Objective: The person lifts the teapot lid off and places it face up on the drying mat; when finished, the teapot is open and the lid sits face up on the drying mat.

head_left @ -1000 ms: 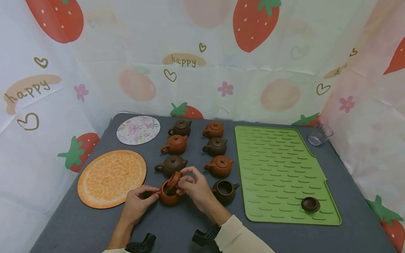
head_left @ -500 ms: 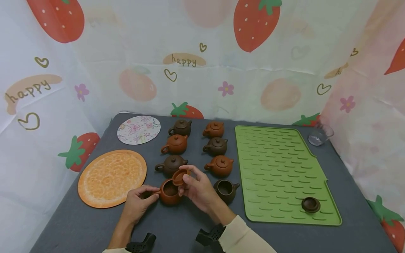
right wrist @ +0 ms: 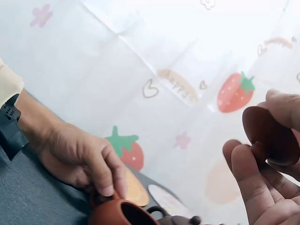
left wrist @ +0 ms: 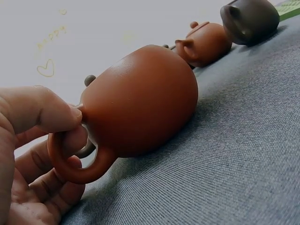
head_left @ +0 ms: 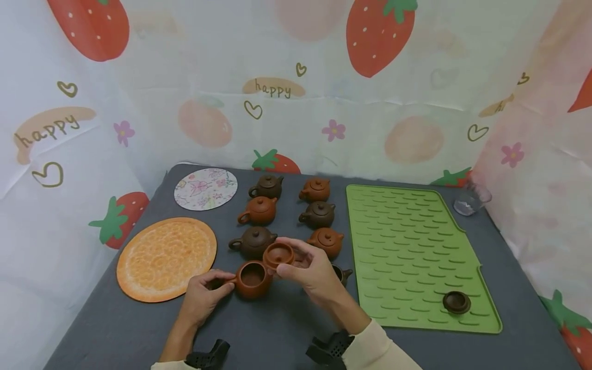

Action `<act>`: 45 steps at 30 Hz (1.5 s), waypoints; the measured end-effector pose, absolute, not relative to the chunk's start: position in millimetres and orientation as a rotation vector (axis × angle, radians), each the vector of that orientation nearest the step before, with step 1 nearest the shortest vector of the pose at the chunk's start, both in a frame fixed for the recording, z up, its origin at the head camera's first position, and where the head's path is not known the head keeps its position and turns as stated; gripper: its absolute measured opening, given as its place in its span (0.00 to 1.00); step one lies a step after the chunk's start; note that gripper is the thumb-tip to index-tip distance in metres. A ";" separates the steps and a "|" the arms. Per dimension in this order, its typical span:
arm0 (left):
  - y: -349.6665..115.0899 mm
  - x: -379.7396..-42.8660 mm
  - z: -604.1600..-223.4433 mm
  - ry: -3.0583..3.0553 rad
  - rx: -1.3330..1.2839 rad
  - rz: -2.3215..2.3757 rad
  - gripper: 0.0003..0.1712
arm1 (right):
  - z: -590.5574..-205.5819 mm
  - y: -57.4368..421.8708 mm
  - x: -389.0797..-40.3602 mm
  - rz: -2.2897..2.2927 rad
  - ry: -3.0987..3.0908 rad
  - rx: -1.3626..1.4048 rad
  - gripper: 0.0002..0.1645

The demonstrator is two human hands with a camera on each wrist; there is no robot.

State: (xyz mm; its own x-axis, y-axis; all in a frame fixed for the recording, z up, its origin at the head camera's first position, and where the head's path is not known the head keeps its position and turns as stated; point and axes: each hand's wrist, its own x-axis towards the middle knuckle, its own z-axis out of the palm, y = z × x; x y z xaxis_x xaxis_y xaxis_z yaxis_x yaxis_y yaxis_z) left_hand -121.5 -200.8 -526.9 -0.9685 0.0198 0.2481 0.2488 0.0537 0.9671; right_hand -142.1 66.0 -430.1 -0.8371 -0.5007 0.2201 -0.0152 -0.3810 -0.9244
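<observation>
My left hand (head_left: 203,298) pinches the handle of a reddish-brown clay teapot (head_left: 253,288) that stands uncovered on the table. In the left wrist view, thumb and fingers close round the loop handle (left wrist: 77,176). Just above and right of that pot, my right hand (head_left: 316,272) holds its reddish-brown lid (head_left: 279,255), turned so the hollow underside faces the head camera. The right wrist view shows the lid (right wrist: 269,136) between thumb and fingers, its knob against the fingers. Behind my right hand a dark, uncovered teapot (head_left: 341,275) is mostly hidden.
Several lidded teapots, brown (head_left: 253,242) and reddish (head_left: 326,241), stand in two columns behind. A green ridged mat (head_left: 416,246) at right bears a dark lid (head_left: 457,302). At left lie an orange round mat (head_left: 166,259) and a patterned one (head_left: 205,189). A clear glass (head_left: 469,201) stands far right.
My right hand has lifted the lid off from over the pot's mouth, moved it rightward and turned its underside up toward the head camera. The left hand keeps its hold on the handle.
</observation>
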 end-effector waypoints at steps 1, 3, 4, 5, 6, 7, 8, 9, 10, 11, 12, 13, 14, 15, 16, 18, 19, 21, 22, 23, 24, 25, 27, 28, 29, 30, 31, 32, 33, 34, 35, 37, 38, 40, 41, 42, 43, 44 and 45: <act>-200.8 -121.4 -527.0 -2.150 -0.282 -2.033 0.09 | -427.8 68.4 -141.0 -2.272 1.563 -0.694 0.36; -200.8 -121.0 -527.1 -2.145 -0.293 -2.032 0.09 | -422.9 72.9 -138.8 -2.254 1.619 -0.704 0.35; -200.8 -120.8 -527.3 -2.142 -0.296 -2.033 0.09 | -420.5 75.1 -137.6 -2.246 1.640 -0.712 0.35; -200.9 -120.7 -527.3 -2.139 -0.297 -2.033 0.09 | -418.3 77.1 -136.6 -2.241 1.656 -0.728 0.35; -201.1 -120.5 -527.3 -2.138 -0.298 -2.030 0.09 | -416.3 79.0 -135.7 -2.235 1.675 -0.742 0.35; -201.1 -120.5 -527.3 -2.138 -0.305 -2.024 0.09 | -414.4 80.8 -134.8 -2.231 1.689 -0.760 0.35; -201.3 -120.6 -527.3 -2.138 -0.307 -2.021 0.09 | -412.5 82.6 -134.0 -2.230 1.699 -0.780 0.36; -201.4 -120.6 -527.3 -2.139 -0.307 -2.018 0.09 | -411.2 84.4 -133.3 -2.232 1.707 -0.798 0.36; -201.5 -120.8 -527.4 -2.142 -0.306 -2.012 0.09 | -409.9 86.2 -132.9 -2.232 1.719 -0.813 0.36; -201.6 -120.8 -527.4 -2.145 -0.305 -2.008 0.09 | -408.9 87.8 -132.4 -2.231 1.732 -0.824 0.36; -201.6 -120.8 -527.4 -2.147 -0.308 -2.004 0.09 | -407.8 89.4 -132.0 -2.230 1.746 -0.832 0.36; -201.7 -120.7 -527.4 -2.149 -0.314 -2.002 0.09 | -406.8 91.0 -131.7 -2.229 1.761 -0.840 0.36; -201.8 -120.6 -527.5 -2.150 -0.313 -2.004 0.09 | -406.0 92.6 -131.4 -2.227 1.778 -0.845 0.36; -201.8 -120.4 -527.5 -2.150 -0.319 -2.004 0.09 | -405.4 94.1 -130.9 -2.224 1.793 -0.850 0.36; -201.8 -120.1 -527.6 -2.150 -0.324 -2.006 0.09 | -404.5 95.5 -130.3 -2.216 1.814 -0.850 0.35; -201.9 -119.6 -527.8 -2.149 -0.328 -2.015 0.09 | -403.2 98.5 -129.3 -2.206 1.848 -0.856 0.35; -201.9 -119.4 -527.9 -2.148 -0.330 -2.017 0.09 | -402.5 100.2 -128.6 -2.200 1.867 -0.856 0.35; -201.9 -119.1 -527.8 -2.151 -0.327 -2.017 0.09 | -401.4 103.8 -127.0 -2.188 1.896 -0.854 0.35; -201.9 -119.1 -527.8 -2.153 -0.325 -2.015 0.09 | -400.8 105.9 -126.2 -2.182 1.910 -0.846 0.35; -202.1 -119.1 -527.9 -2.155 -0.324 -2.013 0.09 | -400.5 108.2 -125.5 -2.174 1.930 -0.848 0.35; -202.2 -119.1 -528.0 -2.155 -0.324 -2.011 0.09 | -400.1 110.6 -124.3 -2.167 1.949 -0.839 0.35; -202.3 -119.1 -527.9 -2.155 -0.324 -2.009 0.09 | -400.0 113.0 -123.4 -2.160 1.966 -0.835 0.35; -202.5 -119.3 -527.7 -2.154 -0.316 -2.014 0.09 | -400.4 118.2 -121.4 -2.164 1.970 -0.815 0.35; -202.7 -119.5 -527.9 -2.154 -0.313 -2.017 0.09 | -400.9 120.9 -120.5 -2.170 1.966 -0.810 0.35; -202.9 -119.7 -527.9 -2.153 -0.311 -2.020 0.09 | -401.4 123.7 -119.7 -2.174 1.969 -0.810 0.35; -203.0 -119.9 -527.9 -2.153 -0.308 -2.022 0.09 | -402.1 126.5 -118.7 -2.184 1.963 -0.798 0.35; -203.3 -120.3 -528.0 -2.154 -0.306 -2.025 0.08 | -403.1 129.1 -118.0 -2.189 1.967 -0.796 0.35; -203.6 -120.6 -528.2 -2.156 -0.305 -2.026 0.08 | -404.3 131.8 -117.0 -2.191 1.976 -0.790 0.35; -204.0 -120.8 -528.3 -2.159 -0.308 -2.024 0.08 | -405.4 134.5 -116.1 -2.190 1.992 -0.784 0.35; -204.5 -121.1 -528.5 -2.158 -0.319 -2.018 0.08 | -406.5 136.8 -115.3 -2.184 2.014 -0.792 0.35; -204.9 -121.2 -528.4 -2.155 -0.328 -2.015 0.08 | -407.6 139.0 -114.4 -2.178 2.038 -0.789 0.35; -205.1 -121.2 -527.9 -2.155 -0.329 -2.014 0.08 | -409.7 143.2 -112.3 -2.170 2.069 -0.784 0.35; -205.3 -121.1 -527.5 -2.158 -0.333 -2.011 0.08 | -410.8 145.3 -111.4 -2.171 2.064 -0.780 0.35; -205.3 -120.6 -526.9 -2.161 -0.342 -2.003 0.09 | -413.0 150.0 -109.9 -2.173 2.051 -0.765 0.35; -205.0 -120.4 -526.7 -2.163 -0.339 -2.004 0.09 | -414.0 152.8 -108.9 -2.173 2.048 -0.744 0.35; -204.6 -120.1 -526.5 -2.166 -0.334 -2.004 0.09 | -415.1 156.0 -108.0 -2.171 2.042 -0.726 0.35; -204.5 -120.1 -526.6 -2.167 -0.333 -2.001 0.08 | -416.3 159.3 -107.3 -2.171 2.036 -0.707 0.35; -204.4 -120.0 -526.5 -2.164 -0.338 -1.998 0.08 | -417.6 162.8 -106.7 -2.168 2.037 -0.691 0.36; -204.1 -120.1 -526.6 -2.159 -0.340 -1.997 0.08 | -418.8 166.3 -106.0 -2.163 2.044 -0.672 0.36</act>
